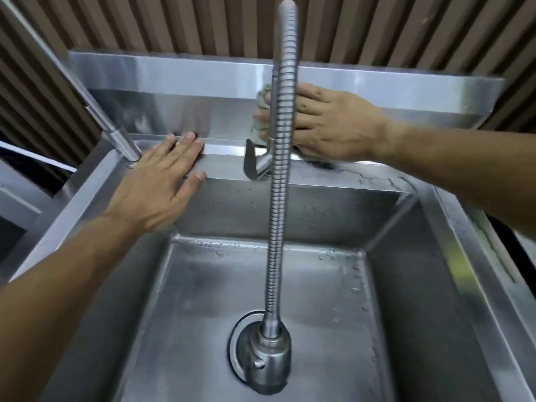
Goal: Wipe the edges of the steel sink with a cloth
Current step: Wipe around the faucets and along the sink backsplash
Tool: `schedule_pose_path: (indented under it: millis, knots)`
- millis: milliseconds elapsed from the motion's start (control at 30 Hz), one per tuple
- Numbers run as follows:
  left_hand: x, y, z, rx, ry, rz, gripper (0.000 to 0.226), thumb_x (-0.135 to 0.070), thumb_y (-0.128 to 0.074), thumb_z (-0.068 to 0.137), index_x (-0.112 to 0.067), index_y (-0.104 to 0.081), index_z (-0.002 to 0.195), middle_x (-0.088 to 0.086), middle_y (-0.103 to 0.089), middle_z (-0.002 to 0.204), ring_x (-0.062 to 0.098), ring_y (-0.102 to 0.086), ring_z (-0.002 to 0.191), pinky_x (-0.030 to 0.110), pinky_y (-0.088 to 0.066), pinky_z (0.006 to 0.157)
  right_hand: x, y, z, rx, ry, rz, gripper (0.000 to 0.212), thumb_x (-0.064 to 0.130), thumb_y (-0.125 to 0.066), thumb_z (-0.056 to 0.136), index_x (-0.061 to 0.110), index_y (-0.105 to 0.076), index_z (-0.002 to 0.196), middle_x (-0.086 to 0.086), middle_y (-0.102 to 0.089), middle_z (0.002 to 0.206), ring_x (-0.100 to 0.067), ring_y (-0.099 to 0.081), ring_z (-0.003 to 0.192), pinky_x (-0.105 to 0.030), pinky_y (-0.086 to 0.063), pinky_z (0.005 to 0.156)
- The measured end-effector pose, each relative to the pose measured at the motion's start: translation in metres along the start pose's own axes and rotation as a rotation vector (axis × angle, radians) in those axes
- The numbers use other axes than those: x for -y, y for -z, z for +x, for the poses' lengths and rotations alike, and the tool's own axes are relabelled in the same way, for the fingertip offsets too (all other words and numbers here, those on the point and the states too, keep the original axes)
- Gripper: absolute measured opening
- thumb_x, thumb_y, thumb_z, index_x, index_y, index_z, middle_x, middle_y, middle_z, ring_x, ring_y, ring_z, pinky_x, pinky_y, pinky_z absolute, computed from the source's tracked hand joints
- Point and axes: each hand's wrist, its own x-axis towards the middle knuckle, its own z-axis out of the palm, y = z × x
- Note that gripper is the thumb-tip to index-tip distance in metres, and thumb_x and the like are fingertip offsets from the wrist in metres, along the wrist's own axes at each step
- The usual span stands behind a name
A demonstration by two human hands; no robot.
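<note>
Both hands are up on the back of the sink as I watch from the head camera. Nearest me, the spray head point(265, 364) of the flexible hose hangs low over the basin, right above the round drain point(235, 329), and the ribbed hose point(277, 198) climbs straight up the middle of the view. Water droplets bead the basin floor point(333, 329). Moving up, the left hand point(162, 181) lies flat with its fingers straight and spread, palm pressing the rear rim point(223, 166) of the steel sink, holding nothing. A plain steel tube point(116, 134) slants down to the rim just beside that hand. Right of centre, the faucet lever point(251, 161) sits on the rim behind the hose. Further back, the right hand point(327, 123) presses a crumpled pale cloth point(259, 111) against the backsplash point(174, 114), fingers laid over it; the hose hides part of the cloth, so I cannot tell how firmly it is gripped. Dirty smears mark the rim point(362, 177) below that wrist. Brown slatted panels point(377, 30) fill the wall behind.
</note>
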Motion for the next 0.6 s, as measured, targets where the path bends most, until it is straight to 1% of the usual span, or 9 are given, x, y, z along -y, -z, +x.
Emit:
schedule_pose_path:
  millis: [33, 100, 167, 267, 367, 433, 500, 567, 600]
  knots:
    - [0.001, 0.000, 0.000, 0.001, -0.005, -0.015, 0.073, -0.066, -0.006, 0.100, -0.032, -0.012, 0.165, -0.011, -0.006, 0.172, 0.012, -0.001, 0.159, 0.043, -0.007, 0.130, 0.001, 0.000, -0.003, 0.008, -0.051, -0.014, 0.055, 0.033, -0.029, 0.114, 0.022, -0.014, 0.166, -0.005, -0.011, 0.173, -0.030, -0.011, 0.160, -0.050, -0.015, 0.130]
    - [0.002, 0.001, 0.001, 0.007, -0.020, -0.031, 0.074, -0.068, -0.005, 0.099, -0.035, -0.011, 0.165, -0.012, -0.006, 0.171, 0.011, 0.000, 0.158, 0.044, -0.007, 0.130, 0.005, -0.002, -0.022, -0.056, -0.251, 0.004, 0.055, 0.030, -0.037, 0.112, 0.023, -0.020, 0.165, -0.010, -0.021, 0.171, -0.037, -0.021, 0.157, -0.050, -0.017, 0.129]
    - [0.002, 0.000, 0.000, 0.000, -0.021, -0.038, 0.074, -0.069, -0.005, 0.099, -0.035, -0.012, 0.164, -0.012, -0.007, 0.170, 0.011, 0.000, 0.158, 0.045, -0.008, 0.129, 0.010, -0.004, -0.044, -0.151, -0.529, 0.072, 0.053, 0.027, -0.041, 0.111, 0.019, -0.030, 0.162, -0.017, -0.028, 0.167, -0.043, -0.025, 0.154, -0.053, -0.019, 0.127]
    - [-0.004, -0.002, 0.001, -0.020, 0.010, -0.045, 0.073, -0.067, -0.007, 0.101, -0.031, -0.015, 0.165, -0.009, -0.009, 0.170, 0.017, -0.002, 0.159, 0.044, -0.006, 0.129, 0.029, 0.000, -0.049, -0.256, -1.043, 0.269, 0.053, 0.026, -0.034, 0.111, 0.015, -0.027, 0.162, -0.021, -0.019, 0.169, -0.044, -0.012, 0.157, -0.051, -0.009, 0.128]
    - [-0.005, -0.003, 0.001, -0.018, 0.029, -0.055, 0.074, -0.066, -0.007, 0.101, -0.030, -0.014, 0.165, -0.009, -0.007, 0.170, 0.019, -0.002, 0.160, 0.042, -0.003, 0.128, 0.048, 0.008, -0.015, -0.587, -1.649, 0.490, 0.054, 0.022, -0.029, 0.111, 0.010, -0.021, 0.163, -0.021, -0.006, 0.171, -0.042, 0.000, 0.158, -0.043, 0.004, 0.127]
    - [0.000, -0.003, 0.001, 0.005, 0.012, -0.063, 0.077, -0.069, -0.004, 0.100, -0.030, -0.013, 0.165, -0.008, -0.006, 0.170, 0.019, -0.001, 0.160, 0.043, -0.003, 0.128, 0.050, 0.025, 0.020, -0.858, -1.998, 0.756, 0.057, 0.020, -0.029, 0.111, 0.011, -0.012, 0.164, -0.016, 0.008, 0.172, -0.035, 0.009, 0.159, -0.032, 0.016, 0.123]
    - [0.005, -0.004, 0.002, 0.013, -0.001, -0.076, 0.079, -0.072, -0.002, 0.098, -0.031, -0.013, 0.165, -0.009, -0.007, 0.171, 0.017, -0.001, 0.159, 0.043, -0.004, 0.128, 0.052, 0.045, 0.061, -1.077, -2.240, 1.158, 0.067, 0.027, -0.033, 0.112, 0.016, 0.008, 0.164, -0.008, 0.023, 0.171, -0.025, 0.015, 0.158, -0.032, 0.018, 0.123]
    - [0.009, -0.006, 0.004, 0.014, -0.009, -0.076, 0.077, -0.074, -0.001, 0.097, -0.037, -0.009, 0.165, -0.011, -0.007, 0.172, 0.010, 0.002, 0.156, 0.044, -0.004, 0.128, 0.058, 0.057, 0.095, -1.131, -2.345, 1.458, 0.077, 0.039, -0.036, 0.111, 0.023, 0.021, 0.161, -0.003, 0.029, 0.169, -0.022, 0.018, 0.158, -0.037, 0.011, 0.128]
    - [0.010, -0.006, 0.004, 0.018, -0.013, -0.080, 0.075, -0.074, -0.002, 0.098, -0.040, -0.007, 0.164, -0.011, -0.006, 0.172, 0.008, 0.003, 0.155, 0.045, -0.004, 0.129, 0.061, 0.057, 0.104, -1.093, -2.348, 1.522, 0.079, 0.042, -0.036, 0.110, 0.023, 0.023, 0.160, -0.002, 0.029, 0.169, -0.023, 0.019, 0.158, -0.038, 0.011, 0.128]
